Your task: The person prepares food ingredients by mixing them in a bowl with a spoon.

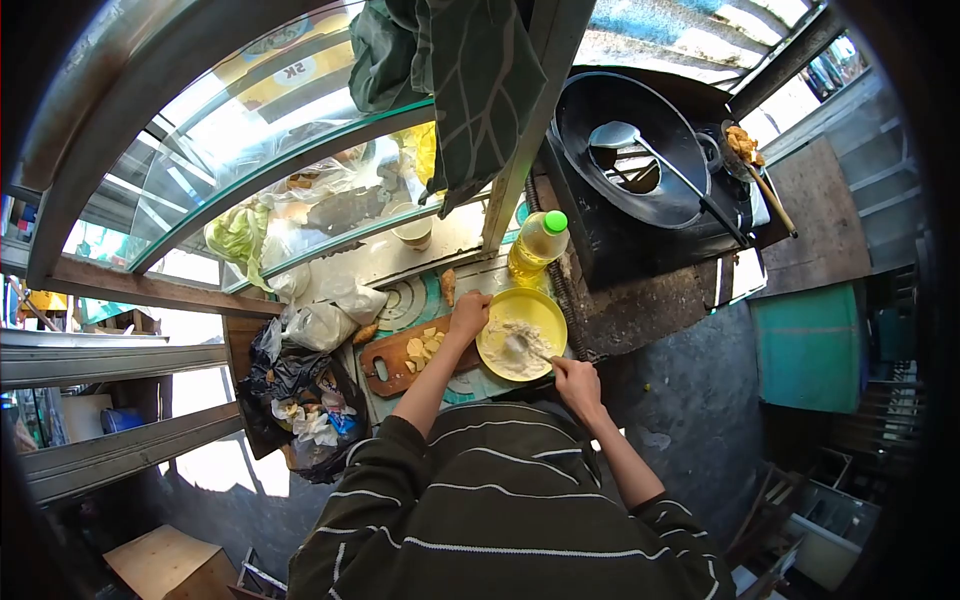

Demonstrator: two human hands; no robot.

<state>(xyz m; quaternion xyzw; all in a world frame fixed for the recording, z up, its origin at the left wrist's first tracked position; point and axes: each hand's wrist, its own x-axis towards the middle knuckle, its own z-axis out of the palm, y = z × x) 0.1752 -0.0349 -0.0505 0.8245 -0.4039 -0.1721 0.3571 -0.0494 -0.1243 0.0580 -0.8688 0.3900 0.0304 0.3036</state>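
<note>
A yellow bowl [540, 312] holds pale flour or batter, with a spoon [518, 343] dipped in it. My right hand [579, 386] is closed on the spoon's handle at the bowl's right edge. At the bowl's left rim, my left hand [470, 314] has its fingers closed against the rim. Left of the bowl lies a wooden cutting board [393, 358] with several pale yellow slices [424, 347] on it. A bottle of yellow oil [537, 248] with a green cap stands just behind the bowl.
A black wok [630, 150] with a ladle sits on the stove at the upper right. Beside it, a strainer [745, 150] holds browned food. A glass case [290, 180] stands upper left, above plastic bags [330, 318] and a black bag of waste [300, 395].
</note>
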